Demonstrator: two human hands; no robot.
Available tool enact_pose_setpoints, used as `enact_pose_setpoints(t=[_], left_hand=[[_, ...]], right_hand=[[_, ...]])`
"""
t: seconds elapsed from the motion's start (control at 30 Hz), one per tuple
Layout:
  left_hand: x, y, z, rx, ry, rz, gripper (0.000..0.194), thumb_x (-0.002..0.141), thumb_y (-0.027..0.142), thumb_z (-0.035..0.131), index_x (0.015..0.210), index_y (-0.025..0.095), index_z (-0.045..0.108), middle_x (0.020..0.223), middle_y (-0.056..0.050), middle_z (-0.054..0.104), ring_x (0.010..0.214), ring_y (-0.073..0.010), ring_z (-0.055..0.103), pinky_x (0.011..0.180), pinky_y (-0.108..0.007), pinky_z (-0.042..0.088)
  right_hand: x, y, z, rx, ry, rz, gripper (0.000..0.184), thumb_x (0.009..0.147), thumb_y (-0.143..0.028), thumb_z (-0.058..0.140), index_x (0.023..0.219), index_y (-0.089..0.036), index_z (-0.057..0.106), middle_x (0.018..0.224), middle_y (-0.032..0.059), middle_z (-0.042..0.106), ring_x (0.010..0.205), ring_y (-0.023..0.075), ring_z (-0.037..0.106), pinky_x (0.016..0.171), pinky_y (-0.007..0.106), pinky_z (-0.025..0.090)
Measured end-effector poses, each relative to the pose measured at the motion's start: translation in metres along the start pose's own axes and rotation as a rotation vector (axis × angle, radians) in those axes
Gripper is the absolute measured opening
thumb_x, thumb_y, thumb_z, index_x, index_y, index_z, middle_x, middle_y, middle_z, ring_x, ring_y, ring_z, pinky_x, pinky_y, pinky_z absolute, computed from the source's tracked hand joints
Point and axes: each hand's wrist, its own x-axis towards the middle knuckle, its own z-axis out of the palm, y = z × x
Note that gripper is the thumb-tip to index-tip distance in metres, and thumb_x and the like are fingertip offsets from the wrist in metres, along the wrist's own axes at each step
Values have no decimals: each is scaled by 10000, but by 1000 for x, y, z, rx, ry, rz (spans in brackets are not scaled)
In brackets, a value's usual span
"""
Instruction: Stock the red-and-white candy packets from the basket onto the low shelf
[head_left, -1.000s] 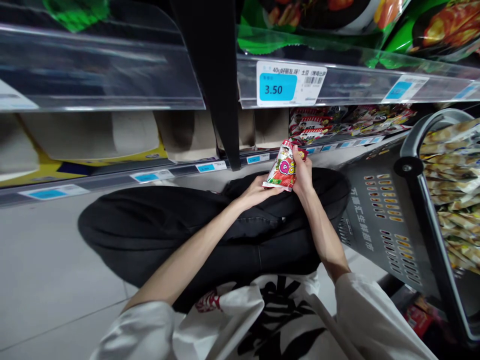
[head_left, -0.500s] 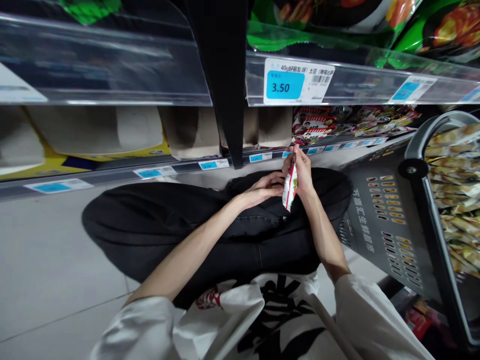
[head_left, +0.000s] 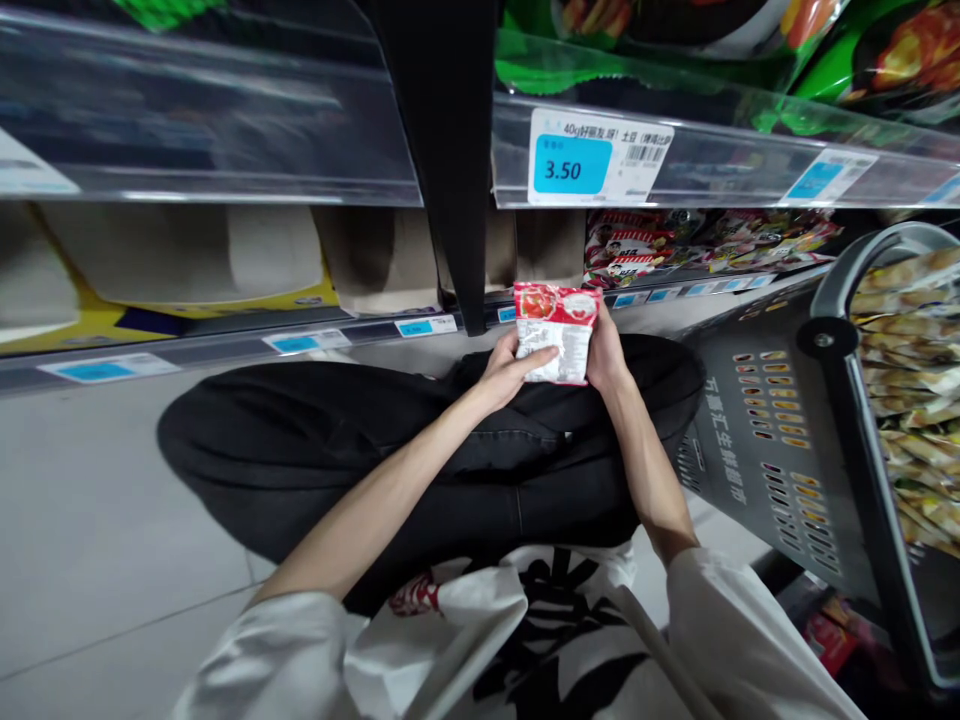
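Note:
A small red and white snack packet [head_left: 556,333] is held up over my knees, its printed back side facing me. My left hand [head_left: 504,372] grips its lower left edge, thumb on the face. On the other side, my right hand [head_left: 609,350] is closed on the packet's right edge. Both hands sit just in front of the lowest shelf, where more red and white packets [head_left: 625,252] lie.
A grey shopping basket [head_left: 787,400] full of yellowish packets stands tilted at my right. Shelves with a 3.50 price tag [head_left: 600,158] rise ahead, split by a black upright [head_left: 450,150]. Cardboard boxes [head_left: 187,260] sit on the lower left shelf. My legs in black trousers cross the grey tiled floor.
The packet has been turned over, from front side through edge-on to its back side facing me. My left hand let go during the turn and now grips it again.

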Motion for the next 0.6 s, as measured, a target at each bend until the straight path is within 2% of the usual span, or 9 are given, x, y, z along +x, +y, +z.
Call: enact_pose_setpoints(t=[0.1,0.2,0.37,0.5,0.6], left_hand=[[9,-5,-6,141,133,133,558,686,472,885,1102,151,698,1142,-98,764,1074,-283,724,957,-387,587],[11,-2,-9,230,115,160,585,706,491,872,1144,153,684,1182,-107,752,1108,-292,715,987,-393,576],[9,5,-8,250,25,154,735,605,422,941,1216,164,623,1223,-114,735,1133,-300,711,1000,-395,576],[9,1,-3,188,-49,62,718,664,449,903,1234,166,571,1200,-124,737,1016,-273,753,900,-391,630],[9,0,0,148,-59,43,717,684,472,885,1233,147,559,1178,-137,741,950,-267,766,799,-392,663]], right_hand=[[-7,-3,4,29,-157,7,483,766,-690,751,955,-246,723,914,17,787,1055,249,730,921,422,616],[-11,-2,6,-24,-233,-41,427,695,-573,859,921,-234,730,937,18,794,1038,242,735,894,380,614],[-7,0,4,39,-121,-110,399,719,-565,835,897,-227,718,946,20,792,1025,234,741,864,361,614],[-3,-1,2,66,-19,-118,401,737,-553,817,935,-222,707,1000,28,787,1049,232,737,879,362,610],[-2,-2,2,56,-1,-126,380,758,-552,798,924,-224,702,997,32,783,1057,227,732,895,364,606]])
